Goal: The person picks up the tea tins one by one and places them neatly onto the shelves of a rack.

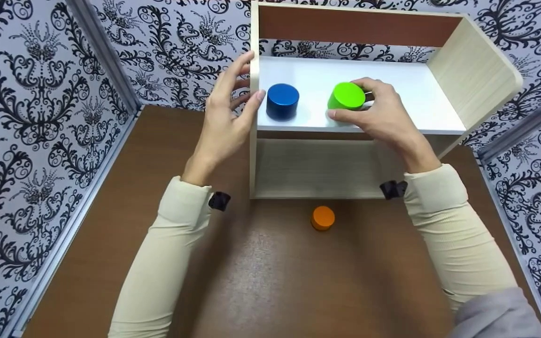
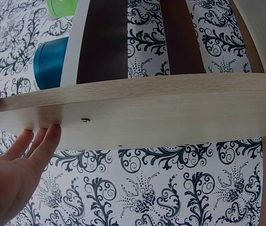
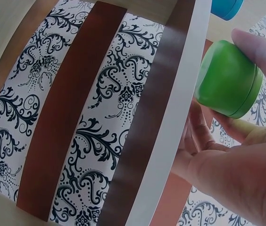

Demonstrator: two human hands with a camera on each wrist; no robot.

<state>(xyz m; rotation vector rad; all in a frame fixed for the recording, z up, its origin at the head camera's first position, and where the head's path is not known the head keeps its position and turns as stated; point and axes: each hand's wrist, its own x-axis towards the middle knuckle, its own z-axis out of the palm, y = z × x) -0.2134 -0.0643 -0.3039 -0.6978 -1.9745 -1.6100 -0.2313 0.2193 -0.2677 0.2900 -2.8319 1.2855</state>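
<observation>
A green cylindrical jar [image 1: 347,96] with a seam round it is on the white shelf board [image 1: 399,89]. My right hand [image 1: 385,110] grips it between thumb and fingers; the right wrist view shows the same green jar [image 3: 227,77] at the board's edge. On the board's left end stands a blue cylindrical jar [image 1: 282,101], upright. My left hand [image 1: 228,110] holds the shelf unit's left side panel [image 1: 254,155]. In the left wrist view the thumb lies over the panel's edge and the fingers [image 2: 48,141] touch its outer face.
An orange cylindrical jar [image 1: 322,218] stands on the brown floor [image 1: 270,281] before the shelf unit. Below the white board is a lower compartment [image 1: 317,166]. The right side panel [image 1: 477,80] closes the unit's far side. Black-and-white patterned walls [image 1: 35,117] stand around.
</observation>
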